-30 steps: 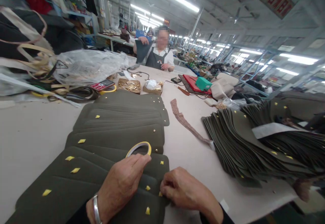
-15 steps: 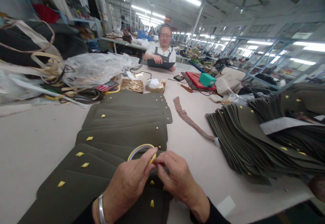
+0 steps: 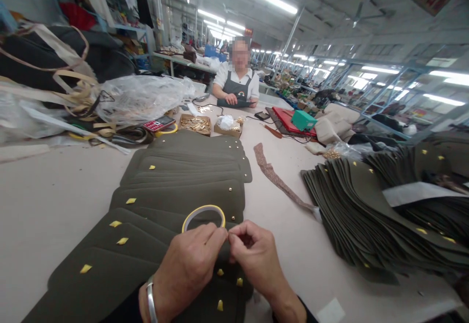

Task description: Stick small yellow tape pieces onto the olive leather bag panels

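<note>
My left hand (image 3: pixel 188 264), with a silver bangle at the wrist, is closed on a roll of yellow tape (image 3: pixel 203 209) that stands up above the knuckles. Close beside it, my right hand (image 3: pixel 258 257) is closed with thumb and index finger pinched, almost touching my left fingertips. Whatever lies in that pinch is too small to make out. Both hands are over overlapping dark olive panels (image 3: pixel 183 179). Small pieces of yellow tape (image 3: pixel 220 305) stick to these panels, and small gold studs (image 3: pixel 233 218) sit along their right side.
A fanned stack of similar panels (image 3: pixel 351 210) lies on the right. Between the two groups is a brown strip (image 3: pixel 271 171). Boxes of gold hardware (image 3: pixel 195 124) and a plastic bag (image 3: pixel 146 98) stand farther back. Across the table, a person (image 3: pixel 238 81) handles a dark piece.
My left hand has turned more knuckles-up over the tape roll, and my fingertips have drawn slightly apart. The person opposite has lowered the dark piece. The view has shifted a little.
</note>
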The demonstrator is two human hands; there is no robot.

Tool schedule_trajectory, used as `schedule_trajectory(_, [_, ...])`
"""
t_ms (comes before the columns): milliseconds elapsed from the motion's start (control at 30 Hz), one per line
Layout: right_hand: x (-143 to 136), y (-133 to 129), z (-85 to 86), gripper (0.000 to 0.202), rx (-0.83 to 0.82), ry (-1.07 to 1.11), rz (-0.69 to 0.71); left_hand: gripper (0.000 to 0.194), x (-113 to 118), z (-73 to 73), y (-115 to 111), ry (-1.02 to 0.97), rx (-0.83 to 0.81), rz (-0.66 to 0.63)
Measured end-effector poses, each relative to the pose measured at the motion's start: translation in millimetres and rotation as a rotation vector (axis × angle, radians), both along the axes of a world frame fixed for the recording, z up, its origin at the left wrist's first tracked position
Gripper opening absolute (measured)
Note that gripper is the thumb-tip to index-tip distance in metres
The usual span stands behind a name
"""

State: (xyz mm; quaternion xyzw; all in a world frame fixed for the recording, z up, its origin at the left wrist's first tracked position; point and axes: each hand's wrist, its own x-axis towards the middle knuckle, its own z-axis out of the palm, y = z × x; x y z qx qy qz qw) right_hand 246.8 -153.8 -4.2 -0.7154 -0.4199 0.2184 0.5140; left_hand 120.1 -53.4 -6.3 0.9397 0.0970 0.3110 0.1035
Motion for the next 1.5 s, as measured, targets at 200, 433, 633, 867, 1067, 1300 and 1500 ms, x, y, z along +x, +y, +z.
schedule_trajectory(200, [26, 16, -13.4, 0.017, -0.083, 0.330, -0.138, 0.017, 4, -5.9, -2, -0.142, 0.012, -0.015])
schedule_trajectory(433, [57, 16, -23.3, 0.022, -0.199, 0.106, 0.048, 0.008, 12, -22.8, 12, 0.286, 0.044, 0.118])
schedule_trajectory(633, [53, 20, -25.8, 0.015, -0.176, -0.230, 0.091, 0.009, 16, -26.0, 14, 0.407, -0.022, 0.141])
schedule_trajectory(867, [47, 28, -33.7, 0.015, -0.225, -0.538, 0.128, 0.011, 17, -29.7, 15, 0.440, -0.075, 0.143])
schedule_trajectory(1067, [53, 21, -29.0, 0.026, -0.215, -0.458, 0.020, 0.016, 17, -26.7, 15, 0.451, -0.074, 0.170])
schedule_trajectory(1300, [53, 10, -30.4, 0.017, 0.014, -0.780, 0.232, 0.019, 20, -23.4, 15, 0.411, -0.081, 0.154])
schedule_trajectory(1500, [40, 27, -33.0, 0.019, -0.223, -0.842, 0.161, 0.018, 16, -20.9, 15, 0.375, -0.046, 0.146])
